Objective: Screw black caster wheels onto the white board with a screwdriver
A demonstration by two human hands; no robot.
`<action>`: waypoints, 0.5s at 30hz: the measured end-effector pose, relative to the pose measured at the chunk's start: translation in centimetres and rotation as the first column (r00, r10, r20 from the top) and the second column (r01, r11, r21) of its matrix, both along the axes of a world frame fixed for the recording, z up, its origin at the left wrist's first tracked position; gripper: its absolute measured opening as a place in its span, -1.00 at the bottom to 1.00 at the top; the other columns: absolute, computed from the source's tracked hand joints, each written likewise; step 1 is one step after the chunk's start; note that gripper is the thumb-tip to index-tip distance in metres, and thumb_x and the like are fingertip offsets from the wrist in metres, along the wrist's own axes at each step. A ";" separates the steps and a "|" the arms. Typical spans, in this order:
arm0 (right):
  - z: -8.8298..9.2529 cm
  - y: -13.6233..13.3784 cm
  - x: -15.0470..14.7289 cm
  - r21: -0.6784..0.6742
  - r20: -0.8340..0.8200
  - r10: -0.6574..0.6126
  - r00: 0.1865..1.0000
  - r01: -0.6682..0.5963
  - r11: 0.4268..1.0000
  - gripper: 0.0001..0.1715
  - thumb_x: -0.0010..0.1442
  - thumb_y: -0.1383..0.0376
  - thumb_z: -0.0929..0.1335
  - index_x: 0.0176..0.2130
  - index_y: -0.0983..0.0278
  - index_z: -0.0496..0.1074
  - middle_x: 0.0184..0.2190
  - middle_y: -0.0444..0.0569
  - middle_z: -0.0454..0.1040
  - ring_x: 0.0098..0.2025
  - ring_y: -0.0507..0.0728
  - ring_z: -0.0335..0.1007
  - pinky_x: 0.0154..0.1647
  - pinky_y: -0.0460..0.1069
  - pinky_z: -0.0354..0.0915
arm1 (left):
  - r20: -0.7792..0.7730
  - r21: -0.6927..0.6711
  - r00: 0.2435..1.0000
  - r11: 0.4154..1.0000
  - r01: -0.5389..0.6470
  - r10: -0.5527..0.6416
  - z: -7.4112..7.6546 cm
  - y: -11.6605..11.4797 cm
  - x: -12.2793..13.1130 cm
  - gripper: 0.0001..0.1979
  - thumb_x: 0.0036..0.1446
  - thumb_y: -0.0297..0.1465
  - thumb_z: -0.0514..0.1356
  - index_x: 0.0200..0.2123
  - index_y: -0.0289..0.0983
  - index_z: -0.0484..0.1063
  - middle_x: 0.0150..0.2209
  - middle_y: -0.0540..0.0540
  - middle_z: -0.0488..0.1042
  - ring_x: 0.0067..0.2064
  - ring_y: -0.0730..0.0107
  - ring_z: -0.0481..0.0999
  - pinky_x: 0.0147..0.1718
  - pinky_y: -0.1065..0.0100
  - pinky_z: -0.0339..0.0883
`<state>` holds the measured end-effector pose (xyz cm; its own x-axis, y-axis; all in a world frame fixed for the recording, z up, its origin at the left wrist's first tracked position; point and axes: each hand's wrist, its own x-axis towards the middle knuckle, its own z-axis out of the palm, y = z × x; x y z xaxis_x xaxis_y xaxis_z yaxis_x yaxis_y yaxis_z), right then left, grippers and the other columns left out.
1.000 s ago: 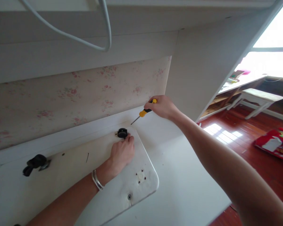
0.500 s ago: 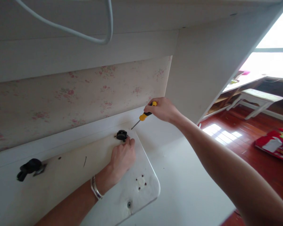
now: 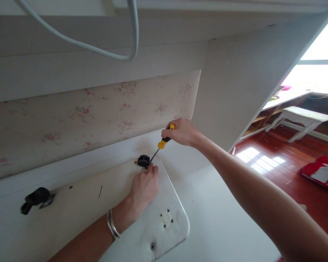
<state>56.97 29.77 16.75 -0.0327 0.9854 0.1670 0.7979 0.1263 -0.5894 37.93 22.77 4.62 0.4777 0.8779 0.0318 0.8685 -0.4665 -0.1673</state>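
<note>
My right hand is closed round the yellow and black handle of a screwdriver. Its shaft slants down to the left, and the tip is beside a black caster near the corner of a white panel. My left hand, with a silver bracelet at the wrist, has its fingertips pressed together at the caster's near right side, right by the screwdriver tip. Whatever those fingers pinch is too small or hidden to make out. A second black caster is at the panel's left.
Screw holes mark the panel's near right corner. A white cable hangs overhead below a shelf. White boards close in behind and at the right. Beyond, a white stool and a red tool case stand on the wooden floor.
My right hand has brought the screwdriver down and left, so its tip has come from above the panel's corner to the caster's side. My left hand stays at the caster. The view has shifted slightly.
</note>
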 end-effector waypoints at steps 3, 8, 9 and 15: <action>-0.2 0.2 -0.2 0.002 0.016 0.006 1.000 -0.006 1.000 -0.70 -0.02 0.06 0.38 -0.46 0.23 0.56 -0.50 -0.05 0.49 -0.42 0.10 0.35 -0.51 -0.03 0.12 | 0.000 0.002 1.000 1.000 -0.004 0.004 0.0 0.0 0.1 -0.62 0.18 -0.61 -0.10 -0.04 -0.32 0.41 -0.03 -0.36 0.47 -0.34 0.15 0.62 -0.49 0.27 0.46; -0.2 0.4 -0.6 0.013 0.049 0.011 0.999 -0.012 1.000 -0.70 -0.02 0.08 0.37 -0.48 0.24 0.55 -0.54 -0.03 0.48 -0.45 0.10 0.34 -0.52 -0.03 0.12 | 0.003 0.019 1.000 1.000 0.006 -0.006 -0.1 0.1 0.0 -0.61 0.18 -0.61 -0.09 -0.04 -0.33 0.40 -0.04 -0.36 0.48 -0.34 0.13 0.62 -0.50 0.26 0.45; -0.1 0.4 -0.6 0.016 0.064 0.017 0.998 -0.018 1.000 -0.70 -0.01 0.08 0.36 -0.47 0.24 0.55 -0.53 -0.02 0.48 -0.45 0.11 0.34 -0.52 -0.03 0.12 | 0.003 0.024 1.000 1.000 0.011 -0.012 -0.2 0.2 0.0 -0.62 0.18 -0.60 -0.10 -0.04 -0.34 0.40 -0.04 -0.37 0.47 -0.35 0.13 0.62 -0.51 0.25 0.46; 0.5 0.7 -1.3 0.019 0.123 0.056 0.991 -0.059 0.998 -0.69 0.01 0.08 0.36 -0.43 0.24 0.58 -0.49 0.02 0.53 -0.40 0.14 0.38 -0.47 -0.01 0.16 | 0.000 0.022 1.000 1.000 0.014 -0.014 -0.3 0.1 0.0 -0.62 0.19 -0.60 -0.08 -0.04 -0.32 0.41 0.00 -0.39 0.46 -0.36 0.15 0.62 -0.50 0.24 0.46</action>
<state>55.69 30.48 17.21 -0.1106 0.9774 0.1804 0.8548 0.1861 -0.4845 37.91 22.86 4.33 0.4898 0.8703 0.0515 0.8621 -0.4747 -0.1773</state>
